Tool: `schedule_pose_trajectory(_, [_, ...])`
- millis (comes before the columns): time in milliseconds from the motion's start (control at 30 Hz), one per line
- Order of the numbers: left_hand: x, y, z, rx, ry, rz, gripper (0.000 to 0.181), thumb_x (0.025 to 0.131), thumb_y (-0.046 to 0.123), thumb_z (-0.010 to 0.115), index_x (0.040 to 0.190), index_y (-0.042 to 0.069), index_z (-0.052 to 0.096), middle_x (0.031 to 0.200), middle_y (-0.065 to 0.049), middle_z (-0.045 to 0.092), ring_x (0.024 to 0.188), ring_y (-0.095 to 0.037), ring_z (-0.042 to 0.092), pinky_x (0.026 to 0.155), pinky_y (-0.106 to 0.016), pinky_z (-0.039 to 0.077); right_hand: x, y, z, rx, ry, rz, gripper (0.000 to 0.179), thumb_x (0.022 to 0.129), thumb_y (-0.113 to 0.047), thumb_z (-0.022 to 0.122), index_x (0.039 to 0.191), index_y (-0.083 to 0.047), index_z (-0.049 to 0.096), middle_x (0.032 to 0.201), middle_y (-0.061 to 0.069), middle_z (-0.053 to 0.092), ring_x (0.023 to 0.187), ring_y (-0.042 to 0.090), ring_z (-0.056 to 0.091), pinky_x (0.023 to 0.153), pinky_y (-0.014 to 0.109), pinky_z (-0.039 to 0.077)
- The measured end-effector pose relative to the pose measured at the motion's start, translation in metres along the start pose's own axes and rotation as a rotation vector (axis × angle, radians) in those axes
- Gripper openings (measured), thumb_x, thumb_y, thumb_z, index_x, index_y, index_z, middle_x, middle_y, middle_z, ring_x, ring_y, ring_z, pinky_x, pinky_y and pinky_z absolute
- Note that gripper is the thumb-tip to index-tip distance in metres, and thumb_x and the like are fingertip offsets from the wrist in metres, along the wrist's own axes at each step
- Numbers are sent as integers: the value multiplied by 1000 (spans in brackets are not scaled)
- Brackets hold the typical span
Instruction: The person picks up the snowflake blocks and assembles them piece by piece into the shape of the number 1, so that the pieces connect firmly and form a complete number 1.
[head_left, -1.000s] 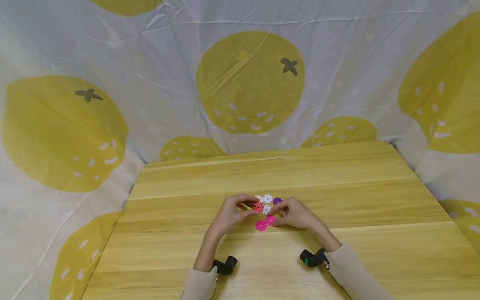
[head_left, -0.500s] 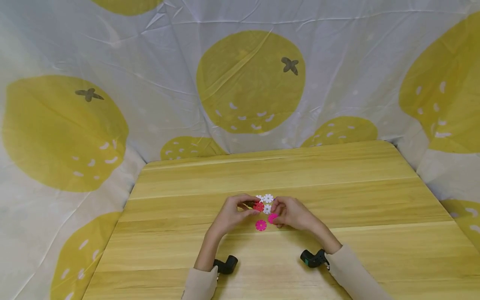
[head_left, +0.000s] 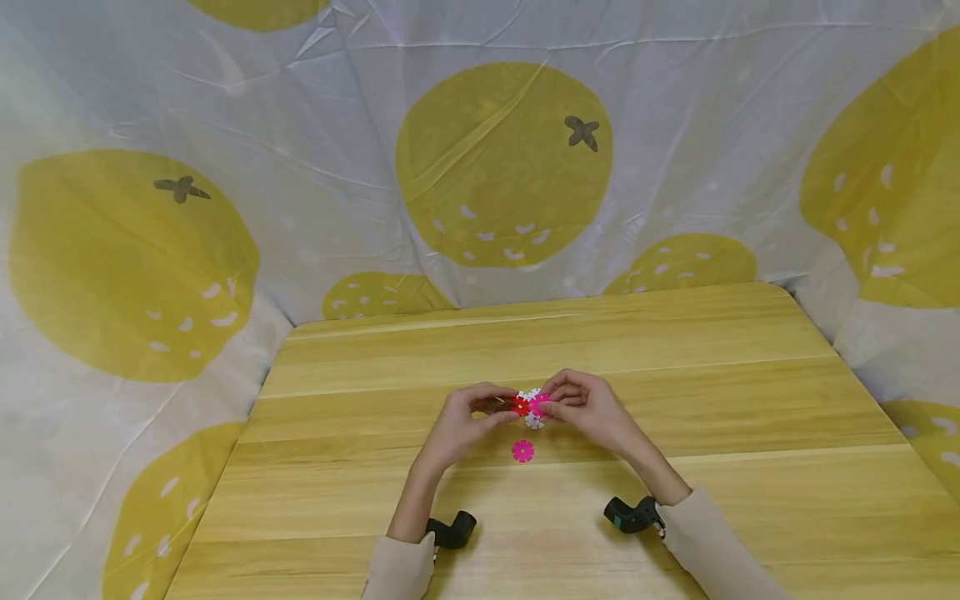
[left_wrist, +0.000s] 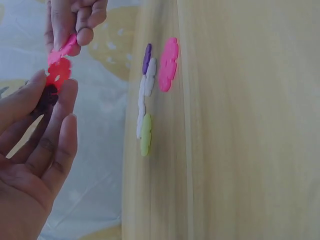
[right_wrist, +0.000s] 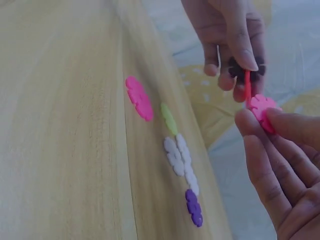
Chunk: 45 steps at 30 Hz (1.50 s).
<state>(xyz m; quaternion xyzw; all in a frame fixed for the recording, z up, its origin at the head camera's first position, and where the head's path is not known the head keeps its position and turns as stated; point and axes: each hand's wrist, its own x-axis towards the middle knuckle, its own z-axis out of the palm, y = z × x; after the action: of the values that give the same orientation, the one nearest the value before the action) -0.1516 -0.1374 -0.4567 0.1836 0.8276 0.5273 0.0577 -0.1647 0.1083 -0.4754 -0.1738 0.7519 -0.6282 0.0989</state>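
My left hand (head_left: 459,423) pinches a black notched snowflake disc (right_wrist: 237,71) between thumb and fingertips. A red disc (left_wrist: 60,74) sticks out from the black one, set at an angle to it. With thumb and fingers my right hand (head_left: 591,410) pinches a pink disc (right_wrist: 262,110), its edge right at the red disc's edge. Both hands are raised above the table. Below them another pink disc (head_left: 522,451) lies flat, nearer the body.
On the wooden table (head_left: 360,483) several loose discs lie close together under the hands: white (right_wrist: 174,156), green (right_wrist: 168,119) and purple (right_wrist: 194,207). A lemon-print cloth (head_left: 480,167) hangs behind the table and at its sides.
The right hand has lifted the pink disc off the table and brought it up and left to the red disc. The left hand has stayed nearly in place, holding its discs.
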Motion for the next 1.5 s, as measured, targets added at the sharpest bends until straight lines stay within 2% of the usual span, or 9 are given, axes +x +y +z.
schedule_pose_trajectory(167, [2, -2, 1, -52, 0, 21, 20, 95, 12, 75, 114, 8, 78, 112, -8, 78, 100, -18, 73, 89, -29, 58, 1, 4, 3, -8, 2, -15, 20, 95, -5, 74, 114, -4, 73, 98, 16, 78, 88, 25, 78, 79, 39, 63])
schedule_pose_trajectory(333, [2, -5, 6, -29, -38, 7, 18, 93, 7, 76, 111, 5, 79, 111, -14, 76, 100, -25, 72, 89, -31, 58, 2, 8, 5, -20, -25, -25, 20, 95, -3, 73, 115, -1, 74, 100, 19, 77, 89, 29, 77, 79, 39, 63])
schedule_pose_trajectory(467, [1, -4, 8, 54, -133, -16, 20, 91, 5, 78, 111, 3, 78, 110, -16, 74, 102, -31, 71, 88, -35, 59, 1, 10, 4, -26, -37, -8, 19, 97, -5, 71, 116, -1, 73, 101, 20, 77, 89, 30, 77, 79, 35, 63])
schedule_pose_trajectory(600, [-2, -5, 9, 156, -258, -36, 28, 86, 6, 84, 113, 1, 77, 108, -14, 71, 100, -29, 66, 87, -35, 57, 1, 11, 2, -35, -54, 6, 19, 98, -7, 71, 116, -1, 72, 101, 20, 76, 87, 25, 77, 78, 31, 63])
schedule_pose_trajectory(667, [-3, -6, 10, 182, -294, -44, 32, 83, 6, 86, 114, 3, 77, 108, -11, 70, 99, -26, 64, 87, -33, 56, 1, 11, 1, -34, -62, 11, 19, 98, -7, 70, 116, 0, 72, 101, 20, 76, 85, 26, 77, 77, 32, 63])
schedule_pose_trajectory(800, [-3, -8, 15, 174, -309, -62, 32, 82, 4, 87, 113, 4, 78, 110, -9, 68, 98, -22, 64, 86, -28, 55, 1, 10, 0, -20, -80, 16, 20, 98, -6, 70, 116, 2, 71, 100, 22, 76, 83, 32, 77, 76, 36, 63])
schedule_pose_trajectory(967, [-3, -9, 19, 171, -321, -63, 24, 84, 1, 84, 107, 6, 79, 108, -8, 65, 91, -18, 60, 79, -22, 52, 1, 11, 0, 1, -99, 17, 20, 98, -4, 69, 117, 4, 70, 100, 24, 75, 82, 35, 77, 75, 38, 64])
schedule_pose_trajectory(1400, [-1, -10, 23, 190, -339, -17, 19, 85, 5, 85, 103, 10, 81, 105, -6, 62, 90, -22, 56, 75, -20, 46, 1, 12, 0, 15, -113, 43, 21, 99, -5, 68, 118, 5, 69, 99, 26, 74, 79, 32, 76, 70, 37, 64])
schedule_pose_trajectory(1500, [-1, -10, 24, 190, -339, -23, 17, 85, 6, 85, 101, 12, 81, 104, -5, 61, 91, -20, 55, 75, -20, 45, 1, 12, 0, 17, -113, 43, 22, 99, -5, 68, 118, 6, 69, 99, 26, 74, 78, 31, 76, 70, 38, 64])
